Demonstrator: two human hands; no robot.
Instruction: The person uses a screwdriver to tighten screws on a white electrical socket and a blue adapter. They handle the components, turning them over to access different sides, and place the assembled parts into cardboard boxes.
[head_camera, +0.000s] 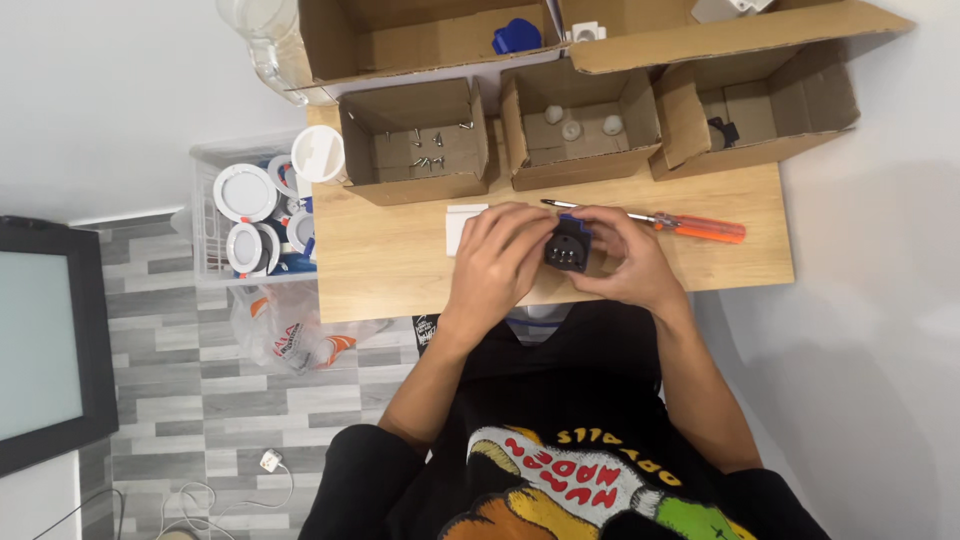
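Note:
Over the near edge of a small wooden table (400, 260), both my hands hold a small black and blue plug-like part (567, 244). My left hand (497, 262) grips its left side. My right hand (630, 258) cups its right side. The part's dark face with small metal contacts points toward me. A white flat piece (462, 222) lies on the table just behind my left hand. An orange-handled screwdriver (690, 227) lies behind my right hand, its tip pointing left.
Three open cardboard boxes stand along the table's far edge: one with screws (425, 150), one with white round parts (580, 125), one with a black part (745, 125). Larger boxes sit behind. A clear bin of white round lamps (250, 215) stands on the floor at left.

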